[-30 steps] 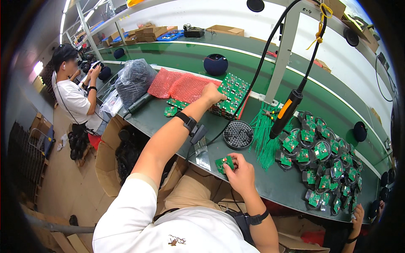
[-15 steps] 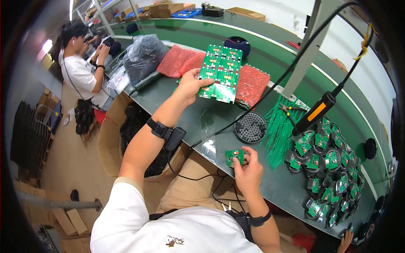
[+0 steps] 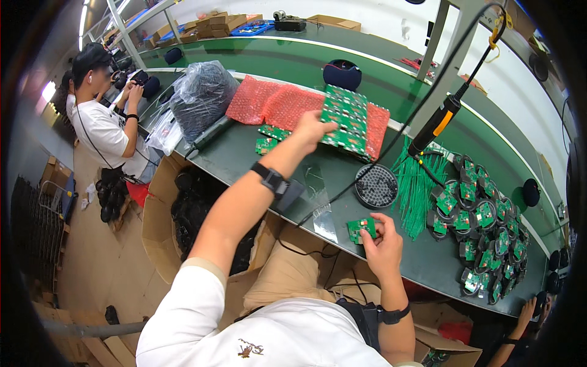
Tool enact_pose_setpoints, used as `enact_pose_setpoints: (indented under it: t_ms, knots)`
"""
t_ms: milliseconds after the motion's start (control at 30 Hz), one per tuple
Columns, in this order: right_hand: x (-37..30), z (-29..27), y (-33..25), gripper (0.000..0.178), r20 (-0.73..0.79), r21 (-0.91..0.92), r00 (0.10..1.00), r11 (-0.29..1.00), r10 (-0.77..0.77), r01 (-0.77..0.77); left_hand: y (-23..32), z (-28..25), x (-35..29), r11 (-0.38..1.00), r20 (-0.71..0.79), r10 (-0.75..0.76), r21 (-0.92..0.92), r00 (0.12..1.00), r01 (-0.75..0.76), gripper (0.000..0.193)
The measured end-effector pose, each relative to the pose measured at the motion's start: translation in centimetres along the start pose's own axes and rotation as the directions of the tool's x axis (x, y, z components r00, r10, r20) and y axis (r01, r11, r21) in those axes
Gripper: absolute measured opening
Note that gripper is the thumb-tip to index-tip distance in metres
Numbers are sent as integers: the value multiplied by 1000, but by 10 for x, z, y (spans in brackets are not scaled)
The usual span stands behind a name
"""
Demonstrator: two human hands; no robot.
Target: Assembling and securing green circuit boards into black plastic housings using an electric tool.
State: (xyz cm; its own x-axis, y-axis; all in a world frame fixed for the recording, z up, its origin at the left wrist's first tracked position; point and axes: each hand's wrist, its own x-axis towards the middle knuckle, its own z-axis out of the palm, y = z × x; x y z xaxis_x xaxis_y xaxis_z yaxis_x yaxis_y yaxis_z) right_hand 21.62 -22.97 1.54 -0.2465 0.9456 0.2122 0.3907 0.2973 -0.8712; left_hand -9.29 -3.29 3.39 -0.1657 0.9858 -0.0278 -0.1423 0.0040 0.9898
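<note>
My left hand has its thumb over the left edge of a green circuit board panel, gripping it. The panel lies over red bubble wrap at the back of the bench; the hand is slightly blurred. Close to the bench's front edge, my right hand pinches a small green circuit board between thumb and fingers. A round dish of small dark parts stands between and beyond the two hands. Small loose green boards lie left of my left hand.
Green cable ties lie right of the dish. Farther right is a heap of coiled black cables with green boards. A black-and-orange tool hangs on a cable above the bench. A co-worker sits at left; an open carton stands below the bench.
My left hand has carried the panel from above the bench to the right and down onto the red bubble wrap. The right hand still holds its small board. The head view has shifted.
</note>
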Motion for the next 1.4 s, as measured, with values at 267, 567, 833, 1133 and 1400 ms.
enact_pose_setpoints:
  t_ms: [267, 567, 833, 1133, 1400]
  knots:
    - [8, 5, 4, 42, -33, 55, 996, 995, 85, -83, -3, -3, -18, 612, -103, 320, 781, 942, -122, 53]
    - [-2, 5, 14, 42, -55, 154, 989, 980, 138, -128, 47, -143, -162, 828, -81, 102, 560, 991, -39, 29]
    - [5, 0, 21, 40, 2, 89, 992, 988, 129, -129, -51, -339, -303, 468, -605, -53, 688, 794, 555, 20]
    - [3, -6, 24, 42, -3, 34, 994, 993, 110, -110, -283, -320, -288, 2, -246, -663, 944, 707, 330, 65]
    - [1, -4, 26, 41, -43, 6, 991, 992, 125, -125, -341, -283, -308, -82, -290, -486, 954, 825, 288, 47]
